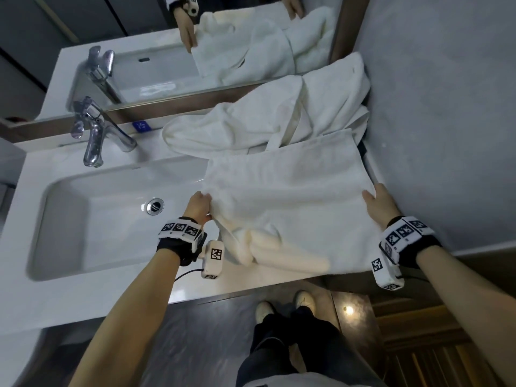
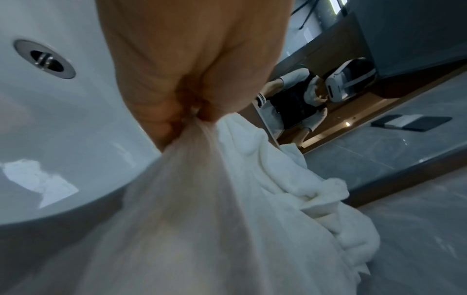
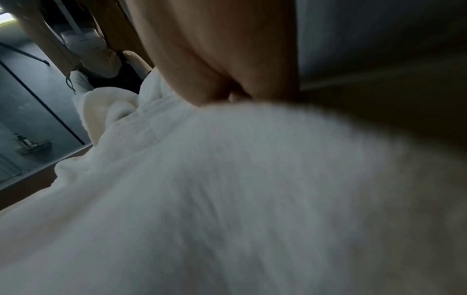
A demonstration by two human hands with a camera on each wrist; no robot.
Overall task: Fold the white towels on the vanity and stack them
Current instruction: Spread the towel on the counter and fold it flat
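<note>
Towel spread on vanity, right of sink. Left hand pinches bunched left edge. Right hand grips right edge, fingers hidden under cloth. Crumpled towels behind, against mirror.

A chrome faucet stands at the upper left above a white sink with a round drain; a mirror spans the top.

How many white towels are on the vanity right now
2 that I can tell apart: one towel held at its edges by the left hand and right hand; one crumpled towel behind it by the mirror. That heap may hide more.
</note>
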